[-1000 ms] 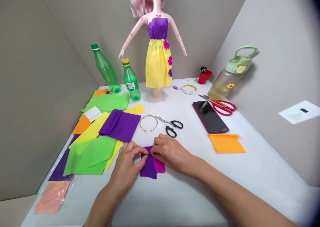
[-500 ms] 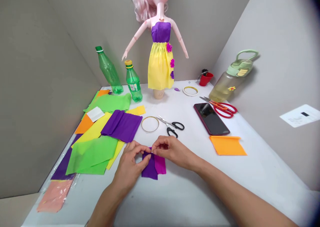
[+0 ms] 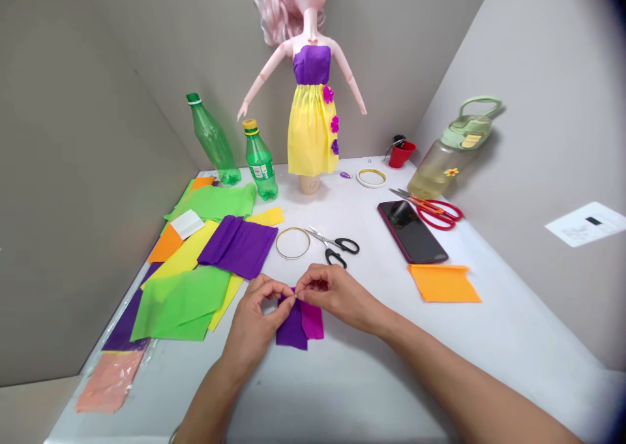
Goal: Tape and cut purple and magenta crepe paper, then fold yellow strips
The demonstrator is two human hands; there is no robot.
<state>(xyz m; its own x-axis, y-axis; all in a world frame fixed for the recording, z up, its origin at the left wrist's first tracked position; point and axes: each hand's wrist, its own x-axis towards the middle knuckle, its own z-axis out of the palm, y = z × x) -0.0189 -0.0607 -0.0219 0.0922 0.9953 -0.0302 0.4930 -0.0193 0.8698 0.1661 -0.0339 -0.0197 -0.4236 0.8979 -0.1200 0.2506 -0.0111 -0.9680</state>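
Observation:
Near the table's front, a purple piece [image 3: 292, 330] of thin cloth or crepe paper lies partly over a magenta piece [image 3: 313, 320]. Just over their top edge, my left hand [image 3: 259, 313] pinches with thumb and forefinger. My right hand [image 3: 332, 297] pinches beside it, the fingertips of both hands meeting. A tiny pale speck shows between the tips, too small to name. Beyond my hands lie black-handled scissors [image 3: 335, 243] with their blades apart and a thin gold bangle-like ring [image 3: 278, 243]. To the left is a folded purple sheet [image 3: 242, 245].
A doll [image 3: 313, 128] in a purple and yellow dress stands at the back. Green bottles [image 3: 263, 167] are left of it. Overlapping coloured sheets [image 3: 180, 304] cover the left side. At right are a phone [image 3: 413, 232], red scissors [image 3: 437, 212], a water bottle [image 3: 435, 163] and an orange piece [image 3: 445, 284].
My left thumb has moved up and closed against the forefinger by the pale speck. My right hand keeps its pinch. The whole view has shifted slightly.

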